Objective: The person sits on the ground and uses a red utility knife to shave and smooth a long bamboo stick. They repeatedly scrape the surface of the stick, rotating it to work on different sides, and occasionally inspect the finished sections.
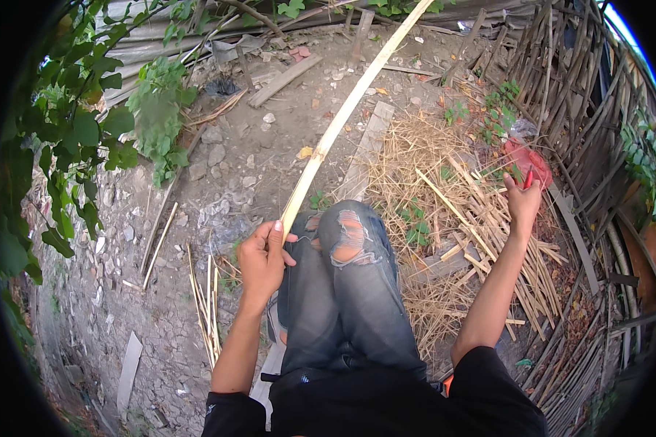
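My left hand (261,255) is closed on the near end of a long pale split strip of wood or bamboo (350,105), thumb on top, beside my left knee. The strip slants away to the far right, past the top of the view. On the right, my right hand (523,204) is held out and closed on a small red-handled tool (529,178), whose working end I cannot make out. A crumpled red mesh or plastic piece (526,160) lies just behind that hand. Below my right forearm is a pile of cut strips (488,226).
Straw-like shavings (408,167) cover the ground right of my knees. A stick fence (583,109) stands at the right, and leafy vines (65,131) hang at the left. Several thin strips (208,306) lie by my left forearm. A flat board (368,149) lies ahead.
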The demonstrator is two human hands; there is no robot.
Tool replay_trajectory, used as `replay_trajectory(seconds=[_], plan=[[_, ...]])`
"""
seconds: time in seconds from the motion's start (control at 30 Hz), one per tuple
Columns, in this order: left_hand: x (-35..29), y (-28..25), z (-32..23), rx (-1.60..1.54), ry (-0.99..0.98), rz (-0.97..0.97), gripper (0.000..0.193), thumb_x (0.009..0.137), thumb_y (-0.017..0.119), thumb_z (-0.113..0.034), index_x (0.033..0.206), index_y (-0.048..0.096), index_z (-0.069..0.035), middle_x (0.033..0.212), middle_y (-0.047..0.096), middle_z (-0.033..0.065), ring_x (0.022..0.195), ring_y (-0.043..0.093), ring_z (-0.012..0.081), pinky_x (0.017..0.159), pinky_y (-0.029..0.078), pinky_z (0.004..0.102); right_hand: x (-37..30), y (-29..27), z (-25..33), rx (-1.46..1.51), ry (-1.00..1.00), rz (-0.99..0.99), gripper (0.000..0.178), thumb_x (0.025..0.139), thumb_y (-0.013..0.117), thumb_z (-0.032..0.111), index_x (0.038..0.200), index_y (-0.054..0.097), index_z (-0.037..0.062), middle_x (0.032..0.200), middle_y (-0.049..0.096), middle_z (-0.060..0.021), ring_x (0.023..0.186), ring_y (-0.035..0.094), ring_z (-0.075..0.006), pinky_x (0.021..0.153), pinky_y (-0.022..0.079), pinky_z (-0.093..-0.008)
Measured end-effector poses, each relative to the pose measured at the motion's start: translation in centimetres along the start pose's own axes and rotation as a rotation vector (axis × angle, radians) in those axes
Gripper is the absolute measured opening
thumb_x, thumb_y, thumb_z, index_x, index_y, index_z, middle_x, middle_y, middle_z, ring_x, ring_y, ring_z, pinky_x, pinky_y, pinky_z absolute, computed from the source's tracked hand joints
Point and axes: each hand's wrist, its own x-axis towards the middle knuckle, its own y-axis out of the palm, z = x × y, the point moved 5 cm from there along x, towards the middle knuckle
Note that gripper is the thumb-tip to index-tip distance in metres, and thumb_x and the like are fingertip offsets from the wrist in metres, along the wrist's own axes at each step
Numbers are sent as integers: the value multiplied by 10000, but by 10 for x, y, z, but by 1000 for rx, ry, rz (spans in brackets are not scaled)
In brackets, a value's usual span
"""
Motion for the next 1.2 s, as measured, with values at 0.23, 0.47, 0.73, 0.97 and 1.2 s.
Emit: replay_trajectory(seconds=[0.23,0.47,0.73,0.97,1.2], plan=[[-5,45,-8,-79,58,110,354,1077,506,-248,1032,695,48,834,745,96,570,654,91,522,498,233,-154,54,203,785,45,1042,510,900,796,265,1280,641,-38,944,749,-77,635,530,-14,547,425,-203],[2,51,-18,39,105,130,321,1062,538,-249,1019,707,20,840,756,89,627,697,110,563,526,249,-186,76,240,883,-37,1054,244,937,739,237,915,709,-5,677,662,-34,614,545,-85,566,452,-315],[52,19,-19,-5,121,-150,278,1057,555,-213,997,688,24,778,716,59,636,648,106,590,502,245,-215,72,235,767,-91,1105,311,903,753,269,855,662,-24,617,577,-159,576,563,-307,597,451,-419],[114,-27,-42,317,556,-443,165,1011,596,-133,946,702,-24,680,671,42,589,607,127,557,465,308,-217,67,257,778,-108,1185,382,901,752,315,821,624,-36,645,552,-221,624,563,-372,633,444,-445],[203,-112,-91,602,798,-607,134,991,611,-131,1018,725,-67,693,653,64,598,612,166,600,483,314,-228,62,283,740,-301,1264,308,884,748,286,837,647,-1,678,579,-210,650,564,-386,645,427,-462]])
